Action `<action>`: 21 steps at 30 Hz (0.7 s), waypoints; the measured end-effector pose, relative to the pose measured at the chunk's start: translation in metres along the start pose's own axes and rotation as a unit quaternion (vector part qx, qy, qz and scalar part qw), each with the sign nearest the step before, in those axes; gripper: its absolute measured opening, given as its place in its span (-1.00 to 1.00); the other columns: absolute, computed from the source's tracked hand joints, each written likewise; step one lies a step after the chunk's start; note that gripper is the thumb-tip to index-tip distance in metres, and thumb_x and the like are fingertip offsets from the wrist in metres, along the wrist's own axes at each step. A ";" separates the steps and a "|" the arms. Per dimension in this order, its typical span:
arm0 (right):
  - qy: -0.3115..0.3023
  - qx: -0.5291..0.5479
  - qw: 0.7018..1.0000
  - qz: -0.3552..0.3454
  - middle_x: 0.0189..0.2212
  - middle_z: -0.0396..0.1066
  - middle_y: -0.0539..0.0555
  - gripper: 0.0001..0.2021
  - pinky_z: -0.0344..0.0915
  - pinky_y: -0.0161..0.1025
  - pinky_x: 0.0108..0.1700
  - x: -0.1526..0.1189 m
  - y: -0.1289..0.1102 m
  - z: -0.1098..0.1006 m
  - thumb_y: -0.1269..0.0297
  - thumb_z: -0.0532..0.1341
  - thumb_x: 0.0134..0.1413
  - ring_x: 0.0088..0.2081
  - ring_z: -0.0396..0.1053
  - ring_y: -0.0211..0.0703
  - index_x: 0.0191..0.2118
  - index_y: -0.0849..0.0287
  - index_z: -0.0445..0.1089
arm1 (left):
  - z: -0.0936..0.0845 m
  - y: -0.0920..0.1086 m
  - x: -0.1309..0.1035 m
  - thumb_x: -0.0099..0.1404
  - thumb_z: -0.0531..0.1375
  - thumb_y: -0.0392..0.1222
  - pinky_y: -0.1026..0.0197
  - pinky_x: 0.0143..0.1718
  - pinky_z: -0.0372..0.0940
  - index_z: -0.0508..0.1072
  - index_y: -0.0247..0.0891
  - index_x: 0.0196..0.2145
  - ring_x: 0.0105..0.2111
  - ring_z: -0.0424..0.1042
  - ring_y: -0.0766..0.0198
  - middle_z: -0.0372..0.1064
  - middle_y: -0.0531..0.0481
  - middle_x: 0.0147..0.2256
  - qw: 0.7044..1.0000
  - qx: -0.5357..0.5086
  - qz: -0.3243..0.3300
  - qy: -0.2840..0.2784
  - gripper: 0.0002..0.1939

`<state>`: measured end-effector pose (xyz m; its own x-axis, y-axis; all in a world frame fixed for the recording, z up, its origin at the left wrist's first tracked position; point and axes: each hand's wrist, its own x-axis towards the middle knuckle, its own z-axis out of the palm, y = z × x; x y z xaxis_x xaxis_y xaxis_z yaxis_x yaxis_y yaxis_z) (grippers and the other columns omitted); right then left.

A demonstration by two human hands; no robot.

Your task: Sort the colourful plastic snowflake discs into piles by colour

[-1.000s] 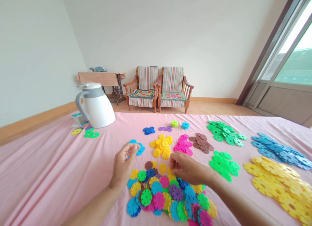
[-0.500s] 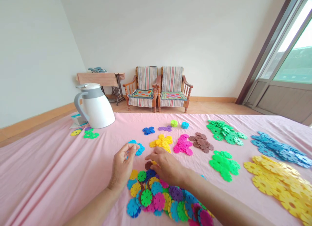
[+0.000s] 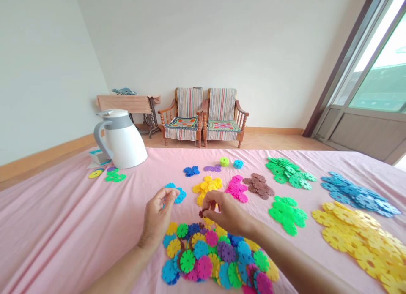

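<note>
My right hand (image 3: pixel 227 213) is closed in a pinch on a brown snowflake disc (image 3: pixel 201 213), just above the far edge of a mixed heap of notched plastic discs (image 3: pixel 203 266). Thumb and forefinger of my left hand (image 3: pixel 159 216) are pressed together in front of a small group of light blue discs (image 3: pixel 181 196); whether anything is between them I cannot make out. Beyond my right hand lie a yellow pile (image 3: pixel 207 184), a pink pile (image 3: pixel 237 188) and a brown pile (image 3: pixel 259 186) of the same discs.
Dark blue discs (image 3: pixel 191 171), purple discs (image 3: pixel 212 168) and two small stacks lie farther back. Larger green (image 3: pixel 290 171), blue (image 3: pixel 358 188) and yellow (image 3: pixel 364 239) piles spread along the right. A white jug (image 3: pixel 125 144) stands at the back left of the pink cloth (image 3: pixel 79 226).
My right hand has picked the brown disc off the heap's far edge and moved slightly right with it. My left hand stays almost where it was. The view has shifted slightly.
</note>
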<state>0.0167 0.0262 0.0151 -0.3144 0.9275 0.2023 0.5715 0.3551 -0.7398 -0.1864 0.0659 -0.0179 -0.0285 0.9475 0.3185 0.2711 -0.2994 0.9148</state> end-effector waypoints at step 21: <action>0.280 -0.078 0.930 0.224 -0.63 0.39 0.02 -0.93 0.09 -0.34 -0.57 -0.021 0.122 -0.100 0.33 0.11 -0.11 -0.59 0.30 -0.25 -0.50 0.18 0.28 | 0.001 -0.004 0.001 0.24 0.10 0.02 0.17 -0.18 0.31 0.42 -0.30 -0.36 -0.26 0.45 0.15 0.49 -0.09 -0.31 1.000 0.005 0.004 -0.011 -0.70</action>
<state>0.1685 0.0618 -0.0154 0.4015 0.8860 0.2319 0.6670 -0.1093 -0.7370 -0.1868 0.0681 -0.0212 -0.0048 0.9472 0.3205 0.2800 -0.3064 0.9098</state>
